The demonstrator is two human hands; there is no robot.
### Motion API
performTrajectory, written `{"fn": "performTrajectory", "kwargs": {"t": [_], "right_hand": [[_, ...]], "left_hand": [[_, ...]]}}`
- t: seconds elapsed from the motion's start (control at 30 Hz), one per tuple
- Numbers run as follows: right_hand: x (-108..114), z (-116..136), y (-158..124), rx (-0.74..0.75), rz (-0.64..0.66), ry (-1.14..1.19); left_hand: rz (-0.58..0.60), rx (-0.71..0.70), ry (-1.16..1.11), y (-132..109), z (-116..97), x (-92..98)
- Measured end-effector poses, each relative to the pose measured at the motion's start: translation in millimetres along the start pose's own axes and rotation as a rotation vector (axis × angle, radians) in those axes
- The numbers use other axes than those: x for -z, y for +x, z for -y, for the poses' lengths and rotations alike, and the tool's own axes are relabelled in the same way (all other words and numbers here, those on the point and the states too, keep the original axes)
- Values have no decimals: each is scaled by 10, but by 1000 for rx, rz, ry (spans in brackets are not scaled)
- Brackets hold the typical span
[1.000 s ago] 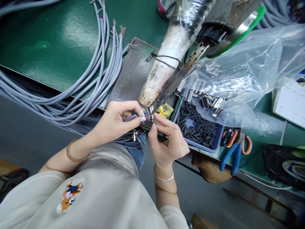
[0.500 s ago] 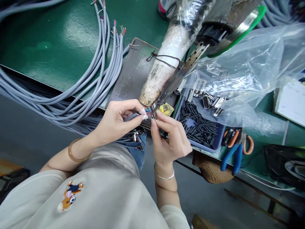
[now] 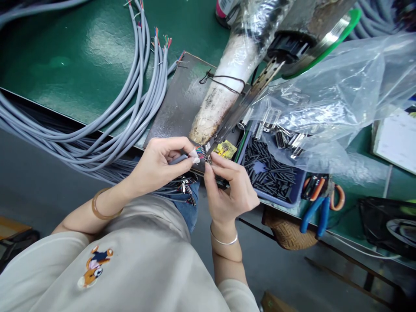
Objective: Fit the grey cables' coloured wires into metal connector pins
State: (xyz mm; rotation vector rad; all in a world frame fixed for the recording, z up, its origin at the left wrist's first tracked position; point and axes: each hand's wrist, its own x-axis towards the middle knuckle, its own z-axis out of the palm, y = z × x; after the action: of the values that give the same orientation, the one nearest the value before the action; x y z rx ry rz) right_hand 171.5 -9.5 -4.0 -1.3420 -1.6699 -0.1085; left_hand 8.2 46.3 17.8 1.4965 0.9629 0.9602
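My left hand (image 3: 169, 162) pinches the end of a grey cable (image 3: 178, 159), where thin coloured wires (image 3: 199, 152) fan out past the fingertips. My right hand (image 3: 229, 180) is closed on a small metal multi-pin connector (image 3: 207, 155), right against those wires. White coverings show on the left thumb and fingertip. Over the connector hangs a soldering iron (image 3: 234, 110), its tip end meeting the pins; whether each wire touches a pin is too small to tell. A white fume pipe (image 3: 211, 108) with a stained mouth ends just above the fingers.
Grey cables (image 3: 143, 99) curve over the green table (image 3: 81, 73) at left. At right are a blue tray (image 3: 300, 184) of short black tubes, a clear plastic bag (image 3: 351, 104) over more connectors, and blue-handled pliers (image 3: 320, 212). A solder reel (image 3: 328, 47) stands behind.
Both hands have shifted very slightly left with the cable and connector. The connector's row of pins shows a little more clearly. The grips are the same.
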Motion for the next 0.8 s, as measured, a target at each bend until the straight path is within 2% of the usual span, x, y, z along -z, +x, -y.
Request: {"fn": "performTrajectory", "kwargs": {"t": [0.37,0.8], "right_hand": [[17,14,-48,35,17,-20],[59,6,-29,-7,58,5]], "left_hand": [[44,0,38,-6,-16,22],[49,-56,114,-44,-43,-7]]}}
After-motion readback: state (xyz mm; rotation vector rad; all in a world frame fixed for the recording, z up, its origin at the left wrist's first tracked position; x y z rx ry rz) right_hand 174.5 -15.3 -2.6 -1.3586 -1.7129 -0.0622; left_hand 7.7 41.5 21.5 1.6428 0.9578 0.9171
